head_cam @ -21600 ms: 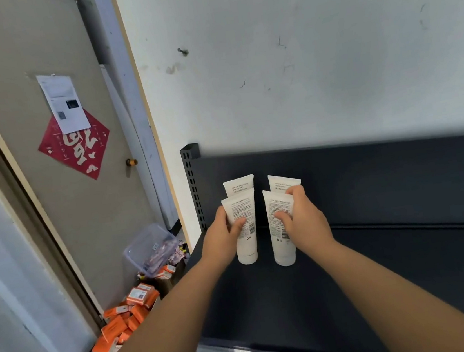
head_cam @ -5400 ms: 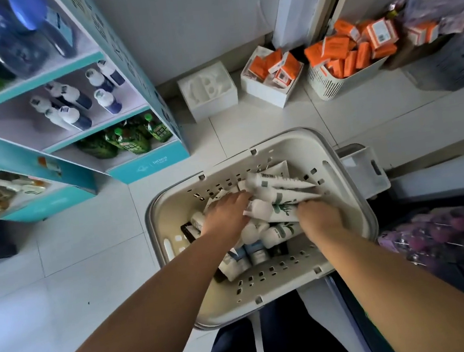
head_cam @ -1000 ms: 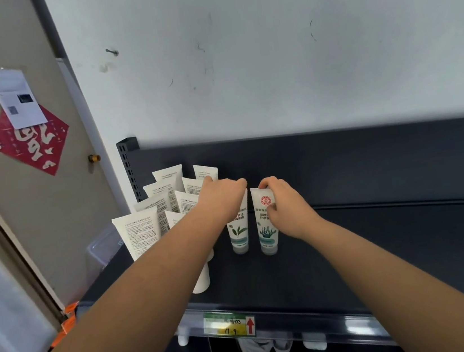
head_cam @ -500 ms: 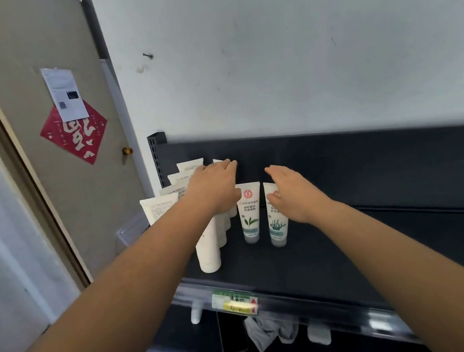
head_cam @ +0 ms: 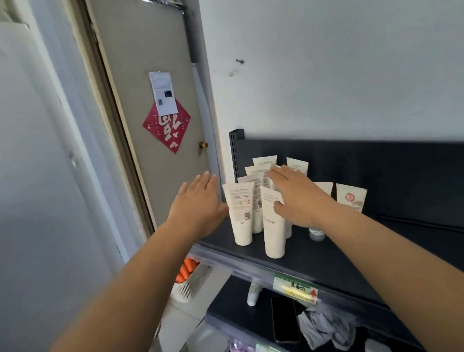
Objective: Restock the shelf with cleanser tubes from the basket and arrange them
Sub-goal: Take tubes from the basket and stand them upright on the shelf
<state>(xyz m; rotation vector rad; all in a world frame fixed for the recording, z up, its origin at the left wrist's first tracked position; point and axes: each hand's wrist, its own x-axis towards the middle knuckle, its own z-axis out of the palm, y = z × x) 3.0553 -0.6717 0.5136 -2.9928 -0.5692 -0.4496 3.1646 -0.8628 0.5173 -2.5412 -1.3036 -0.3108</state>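
Both hands now reach further left than before, left hand (head_cam: 199, 206) and right hand (head_cam: 301, 196) flat, grip released, flanking the white plastic cleanser tubes (head_cam: 241, 213) standing cap-down on the dark metal shelf (head_cam: 354, 263), probably to square them.

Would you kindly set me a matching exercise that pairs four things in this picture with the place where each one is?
Things:
1. black phone
2. red diamond paper
3. white cleanser tubes
4. orange packs

Places:
A. standing on the upper shelf
B. in the small white basket
C. on the lower shelf, beside the grey cloth
D. stuck on the door

Pairs: 1-C, 2-D, 3-A, 4-B.
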